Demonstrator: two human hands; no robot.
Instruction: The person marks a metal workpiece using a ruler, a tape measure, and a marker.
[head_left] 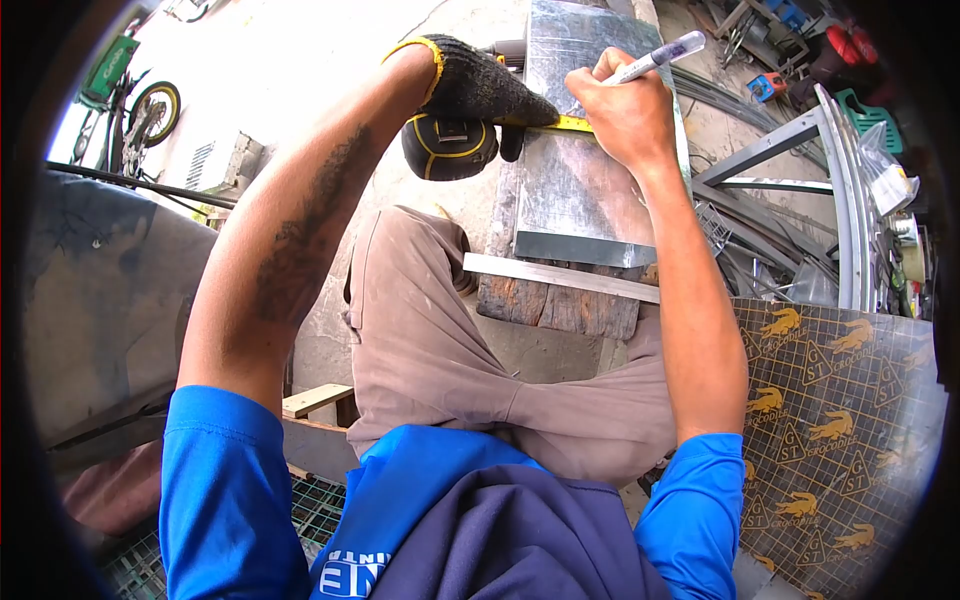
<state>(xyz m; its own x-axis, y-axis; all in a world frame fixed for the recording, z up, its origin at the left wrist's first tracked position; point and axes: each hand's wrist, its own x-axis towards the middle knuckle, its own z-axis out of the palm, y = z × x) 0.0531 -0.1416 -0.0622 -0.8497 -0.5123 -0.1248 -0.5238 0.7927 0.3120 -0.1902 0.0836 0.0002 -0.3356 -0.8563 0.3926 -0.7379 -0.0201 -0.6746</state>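
Note:
A sheet of shiny metal (585, 200) lies in front of me on a dark, weathered wooden block (555, 305). My left hand (480, 88), in a black knit glove with a yellow cuff, is closed on a tape measure. Its black and yellow case (450, 150) shows below the glove, and the yellow blade (573, 123) runs right across the sheet. My bare right hand (632, 112) rests at the blade's right part, fingers wrapped round a pen (660, 56) with a clear barrel. The pen's tip is hidden behind the fingers.
A flat metal strip (560, 277) lies across the block near my knees. To the right stand a grey metal frame (845, 200) and a patterned board (830, 440). Long metal bars (735, 100) lie beyond the sheet. A motorbike wheel (157, 113) shows far left.

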